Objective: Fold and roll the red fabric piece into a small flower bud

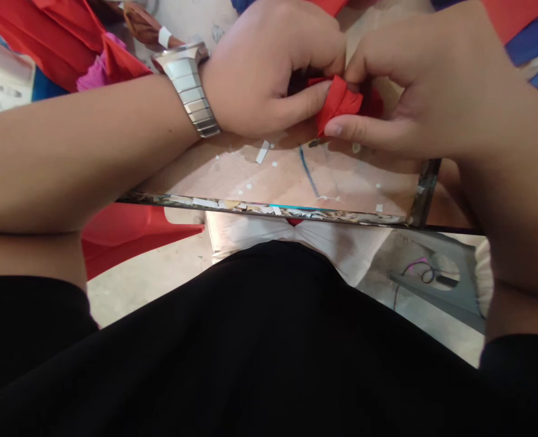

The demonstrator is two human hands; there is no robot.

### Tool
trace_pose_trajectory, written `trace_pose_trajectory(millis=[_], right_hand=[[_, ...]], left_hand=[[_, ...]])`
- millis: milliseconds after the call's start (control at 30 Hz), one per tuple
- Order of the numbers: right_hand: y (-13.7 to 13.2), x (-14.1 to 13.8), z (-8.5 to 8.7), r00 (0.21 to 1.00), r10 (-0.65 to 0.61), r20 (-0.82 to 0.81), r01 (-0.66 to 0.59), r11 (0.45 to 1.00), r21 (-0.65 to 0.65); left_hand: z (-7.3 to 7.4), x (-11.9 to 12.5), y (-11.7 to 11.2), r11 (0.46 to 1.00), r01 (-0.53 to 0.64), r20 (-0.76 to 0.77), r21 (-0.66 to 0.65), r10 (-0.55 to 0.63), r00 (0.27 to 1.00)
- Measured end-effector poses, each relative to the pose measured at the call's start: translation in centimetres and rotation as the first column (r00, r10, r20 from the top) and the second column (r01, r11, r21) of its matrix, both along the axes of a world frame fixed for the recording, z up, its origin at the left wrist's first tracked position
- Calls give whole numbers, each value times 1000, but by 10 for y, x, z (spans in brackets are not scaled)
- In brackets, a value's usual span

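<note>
A small piece of folded red fabric (339,102) is held up between my two hands, over the tabletop. My left hand (273,73), below a silver wristwatch (191,91), pinches its left side with thumb and curled fingers. From the other side my right hand (415,85) grips it, the thumb along its lower edge and the index finger on top. Part of the fabric lies in shadow behind my right fingers. Below the hands is the worn tabletop (232,173), with a dark blue thread (308,171) and a white paper scrap (262,152) on it.
A raised edge strip (269,209) full of paper scraps runs along the table's near side. Red cloth (64,36) and a pink piece (95,71) lie at upper left. Blue cloth (533,36) is at upper right. A grey stool (446,273) stands below right.
</note>
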State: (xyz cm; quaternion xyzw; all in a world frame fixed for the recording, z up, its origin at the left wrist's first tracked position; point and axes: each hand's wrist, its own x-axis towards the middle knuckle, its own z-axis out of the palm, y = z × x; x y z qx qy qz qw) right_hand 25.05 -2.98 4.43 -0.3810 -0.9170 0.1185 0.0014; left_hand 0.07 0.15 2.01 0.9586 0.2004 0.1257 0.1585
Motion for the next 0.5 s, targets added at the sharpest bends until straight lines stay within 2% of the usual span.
trace_pose_trajectory(millis=[267, 433, 500], right_hand=[[6, 1, -3, 998, 47, -47, -47, 999, -5], [3, -2, -1, 1000, -25, 0, 25, 999, -42], [0, -3, 2, 1000, -12, 2, 12, 999, -52]], left_hand=[[5, 4, -7, 996, -84, -72, -40, 81, 994], [2, 1, -5, 998, -57, -42, -36, 55, 998], [1, 0, -6, 997, -45, -42, -56, 42, 998]])
